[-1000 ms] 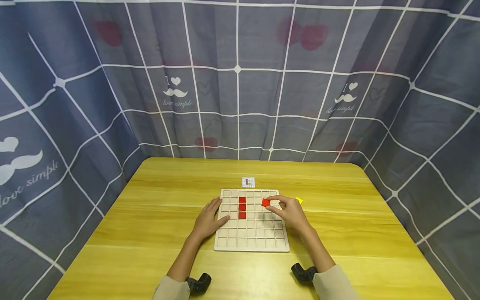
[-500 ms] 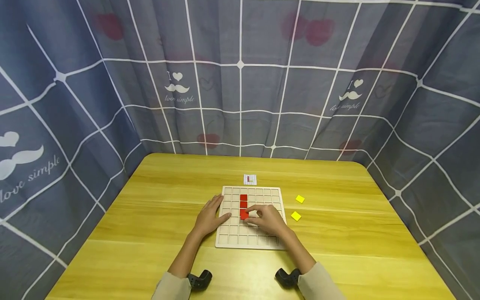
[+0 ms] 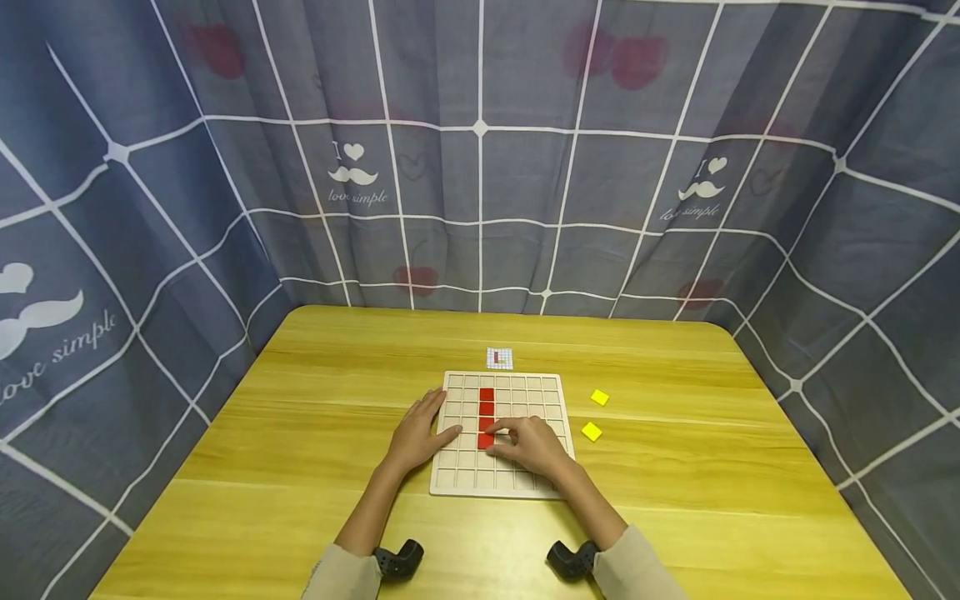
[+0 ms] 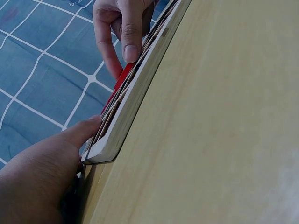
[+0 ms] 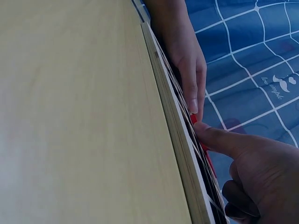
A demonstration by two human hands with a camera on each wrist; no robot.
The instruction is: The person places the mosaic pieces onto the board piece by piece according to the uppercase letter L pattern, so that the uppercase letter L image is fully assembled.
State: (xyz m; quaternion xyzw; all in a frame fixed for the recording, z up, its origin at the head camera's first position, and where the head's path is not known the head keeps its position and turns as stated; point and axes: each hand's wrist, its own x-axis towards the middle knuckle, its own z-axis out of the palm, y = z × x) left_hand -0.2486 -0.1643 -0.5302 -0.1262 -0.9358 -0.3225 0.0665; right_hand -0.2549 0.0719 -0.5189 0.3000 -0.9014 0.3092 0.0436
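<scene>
A pale wooden grid board (image 3: 502, 483) lies on the table, its squares edged by raised ridges. Several red square tiles (image 3: 487, 395) run down one column left of its middle. At the column's near end, my right hand (image 3: 528, 446) pinches the lowest red tile (image 3: 484, 442) between thumb and index finger, in the grid. My left hand (image 3: 415, 435) rests along the board's left edge, thumb over the rim and fingers spread straight. From the side, the left wrist view shows my left thumb on the board's corner and the right fingers (image 4: 131, 53) down at the red tile.
Two yellow square tiles (image 3: 600, 398) lie on the wooden table (image 3: 675, 500) right of the board. A small printed grid card (image 3: 499, 359) sits just beyond its far edge. A grey-blue checked curtain (image 3: 480, 183) surrounds the table's back and sides.
My right hand has carried a red tile from the board's right side leftward and down to the near end of the red column. The left hand has stayed at the board's edge.
</scene>
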